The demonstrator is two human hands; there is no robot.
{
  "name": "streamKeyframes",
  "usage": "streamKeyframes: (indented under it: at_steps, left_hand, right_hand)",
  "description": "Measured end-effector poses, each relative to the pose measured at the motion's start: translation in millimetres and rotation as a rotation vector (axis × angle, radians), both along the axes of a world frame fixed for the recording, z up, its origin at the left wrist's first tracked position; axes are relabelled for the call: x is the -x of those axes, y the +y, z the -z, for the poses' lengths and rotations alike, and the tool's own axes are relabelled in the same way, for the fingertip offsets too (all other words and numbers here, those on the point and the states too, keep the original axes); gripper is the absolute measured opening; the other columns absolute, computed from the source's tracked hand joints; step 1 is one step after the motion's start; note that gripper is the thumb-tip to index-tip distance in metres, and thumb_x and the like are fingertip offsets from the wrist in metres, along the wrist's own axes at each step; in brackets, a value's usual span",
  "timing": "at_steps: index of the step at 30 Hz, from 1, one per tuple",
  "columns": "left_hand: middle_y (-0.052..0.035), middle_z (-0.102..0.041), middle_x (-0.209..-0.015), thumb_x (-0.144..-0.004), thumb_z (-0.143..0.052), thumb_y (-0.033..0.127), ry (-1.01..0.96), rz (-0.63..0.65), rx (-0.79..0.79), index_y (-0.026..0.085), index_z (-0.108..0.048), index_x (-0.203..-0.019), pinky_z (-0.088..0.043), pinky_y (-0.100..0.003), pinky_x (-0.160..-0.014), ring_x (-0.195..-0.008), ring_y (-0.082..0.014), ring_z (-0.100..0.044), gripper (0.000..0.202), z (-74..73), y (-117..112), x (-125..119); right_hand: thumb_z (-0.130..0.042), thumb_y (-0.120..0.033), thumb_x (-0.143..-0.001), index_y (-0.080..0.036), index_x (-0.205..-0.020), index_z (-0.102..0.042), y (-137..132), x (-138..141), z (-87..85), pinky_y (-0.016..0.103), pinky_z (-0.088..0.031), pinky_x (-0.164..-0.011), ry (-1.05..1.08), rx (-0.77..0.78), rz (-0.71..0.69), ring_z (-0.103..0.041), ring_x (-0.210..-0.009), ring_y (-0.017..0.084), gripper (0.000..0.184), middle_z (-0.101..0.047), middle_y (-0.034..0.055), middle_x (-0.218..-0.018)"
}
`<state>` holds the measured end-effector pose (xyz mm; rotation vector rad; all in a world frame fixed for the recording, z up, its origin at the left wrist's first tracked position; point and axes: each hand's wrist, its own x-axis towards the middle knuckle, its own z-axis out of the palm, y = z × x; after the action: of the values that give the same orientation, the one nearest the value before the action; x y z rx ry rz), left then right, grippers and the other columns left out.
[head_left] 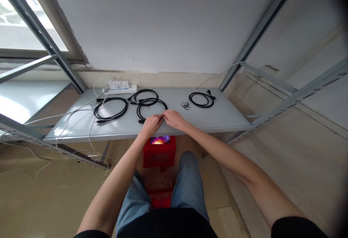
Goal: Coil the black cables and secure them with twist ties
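My left hand [152, 123] and my right hand [173, 117] meet near the shelf's front edge, fingertips pinched together on the front right side of a coiled black cable [166, 104]. What lies right between the fingertips is mostly hidden. This coil overlaps a second coiled black cable [157, 96] just behind it. To the left rests a third black coil [126, 109], its plug ends showing. Another coiled cable [201, 106] lies to the right, and beside it is a small heap of thin black ties [186, 105].
A white power strip [130, 89] with plugged-in adapters stands at the back left of the grey shelf [228, 116]. White cords [71, 113] trail over the left front edge. Metal uprights [236, 72] frame both sides. Below the shelf is a red box [159, 156].
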<state>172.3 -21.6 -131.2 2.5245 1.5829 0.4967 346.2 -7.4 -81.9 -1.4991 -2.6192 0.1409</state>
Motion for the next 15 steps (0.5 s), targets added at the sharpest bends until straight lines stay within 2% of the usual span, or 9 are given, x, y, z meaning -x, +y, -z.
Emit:
streamKeyframes:
  at_steps: [5, 7, 10, 12, 15]
  left_hand:
    - [-0.0136, -0.077, -0.118, -0.112, -0.044, 0.039, -0.023, -0.026, 0.011, 0.021, -0.064, -0.135, -0.049, -0.032, -0.083, -0.106, -0.0277, -0.073, 0.036, -2.4, -1.9, -0.2]
    - [-0.0129, -0.078, -0.115, -0.111, -0.045, 0.04, -0.022, -0.029, 0.007, 0.021, -0.063, -0.133, -0.049, -0.032, -0.081, -0.103, -0.0274, -0.074, 0.034, -1.9, -1.9, -0.3]
    - [-0.0124, -0.078, -0.113, -0.111, -0.046, 0.041, -0.024, -0.012, -0.011, 0.021, -0.066, -0.127, -0.047, -0.031, -0.08, -0.102, -0.027, -0.074, 0.032, -0.3, -1.1, 0.1]
    - [-0.0128, -0.078, -0.113, -0.111, -0.047, 0.04, -0.024, -0.008, -0.019, 0.021, -0.067, -0.125, -0.047, -0.031, -0.079, -0.102, -0.0271, -0.074, 0.031, 0.6, -0.6, 0.4]
    - [-0.013, -0.078, -0.112, -0.11, -0.048, 0.039, -0.028, -0.004, -0.019, 0.021, -0.067, -0.124, -0.046, -0.031, -0.079, -0.1, -0.027, -0.074, 0.03, 0.6, -0.3, 0.7]
  right_hand:
    - [-0.064, -0.018, -0.094, -0.017, -0.086, -0.08, 13.2, 1.9, 3.7, 0.024, -0.047, -0.073, 0.326, 0.283, 0.264, -0.071, -0.085, 0.018, 0.017, -0.08, 0.0066, -0.089]
    - [-0.066, -0.017, -0.09, -0.016, -0.079, -0.078, 17.3, 1.4, 4.6, 0.022, -0.044, -0.063, 0.485, 0.44, 0.349, -0.064, -0.068, 0.013, 0.016, -0.078, 0.004, -0.079]
    - [-0.068, -0.016, -0.088, -0.014, -0.077, -0.075, 20.4, -0.3, 3.1, 0.021, -0.032, -0.048, 0.692, 0.673, 0.489, -0.049, -0.05, 0.007, 0.013, -0.076, 0.003, -0.073]
    - [-0.07, -0.016, -0.087, -0.012, -0.077, -0.074, 22.0, -2.2, 1.2, 0.02, -0.024, -0.043, 0.758, 0.795, 0.536, -0.048, -0.047, 0.005, 0.012, -0.077, 0.0044, -0.073]
    - [-0.074, -0.017, -0.086, -0.011, -0.076, -0.073, 26.4, -7.1, -0.3, 0.02, -0.021, -0.039, 0.772, 0.878, 0.497, -0.053, -0.048, 0.006, 0.011, -0.079, 0.0074, -0.077]
